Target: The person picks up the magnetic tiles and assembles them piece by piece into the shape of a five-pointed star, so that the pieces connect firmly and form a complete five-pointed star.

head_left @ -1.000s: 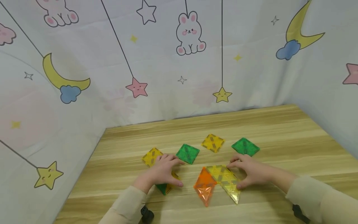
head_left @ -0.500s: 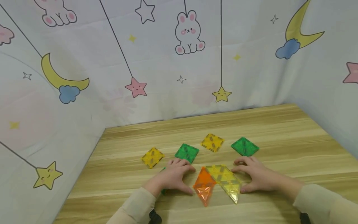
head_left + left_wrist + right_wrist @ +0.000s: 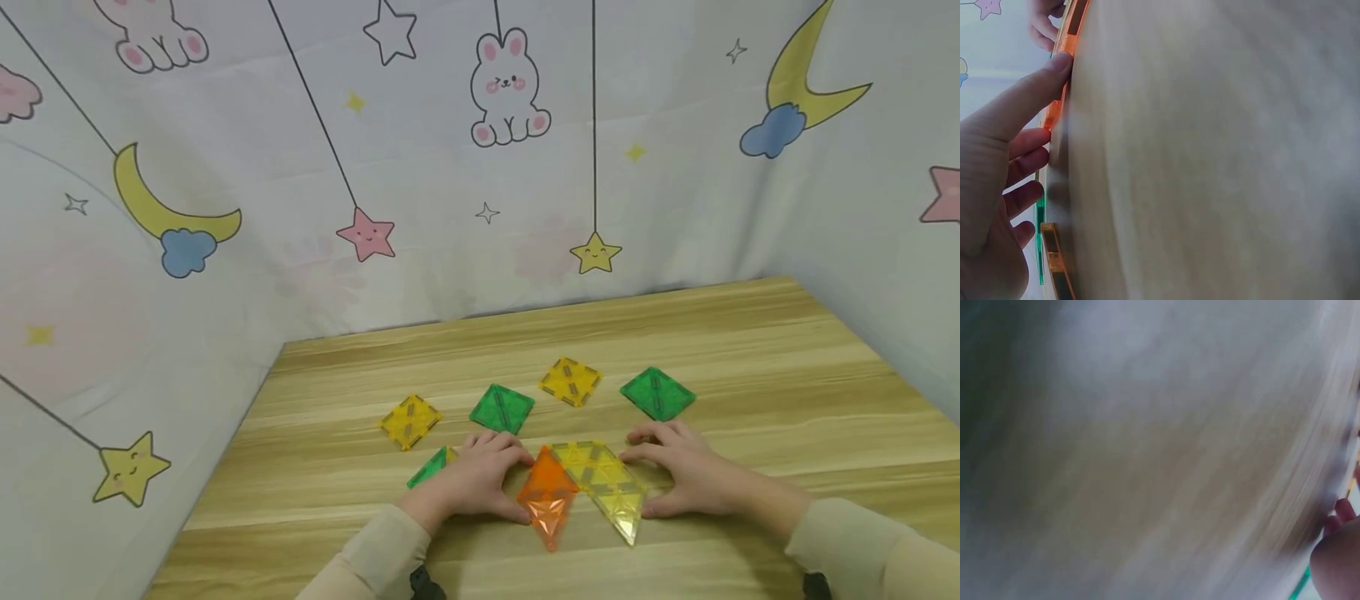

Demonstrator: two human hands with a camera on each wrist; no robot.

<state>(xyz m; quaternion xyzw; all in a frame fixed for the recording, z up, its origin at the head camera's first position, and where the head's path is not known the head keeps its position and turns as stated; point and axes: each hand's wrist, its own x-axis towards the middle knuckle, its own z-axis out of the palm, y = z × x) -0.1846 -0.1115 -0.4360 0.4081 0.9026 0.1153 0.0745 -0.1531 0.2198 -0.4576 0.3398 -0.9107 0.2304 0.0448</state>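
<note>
In the head view, two orange translucent triangular magnetic tiles (image 3: 549, 479) lie joined flat on the table, with a strip of joined yellow triangular tiles (image 3: 592, 467) against their right side. My left hand (image 3: 483, 477) rests beside the orange tiles; thumb and forefinger touch their left edges, spread apart. The left wrist view shows the thumb (image 3: 1035, 90) on an orange tile's edge (image 3: 1069, 42). On the far side, my right hand (image 3: 693, 475) has thumb and forefinger at the yellow strip's right edge. The right wrist view is blurred, with just part of the hand (image 3: 1338, 556) showing.
Behind the hands lie four-sided tile shapes: yellow (image 3: 410, 422), green (image 3: 502, 409), yellow (image 3: 570, 381) and green (image 3: 657, 393). A green-and-yellow piece (image 3: 429, 468) is partly hidden by the left hand. A printed curtain (image 3: 435, 283) stands behind the wooden table (image 3: 337, 367).
My left hand has moved right, off the green-and-yellow piece and up to the orange tiles. My right hand has shifted slightly right, to the yellow strip's outer edge.
</note>
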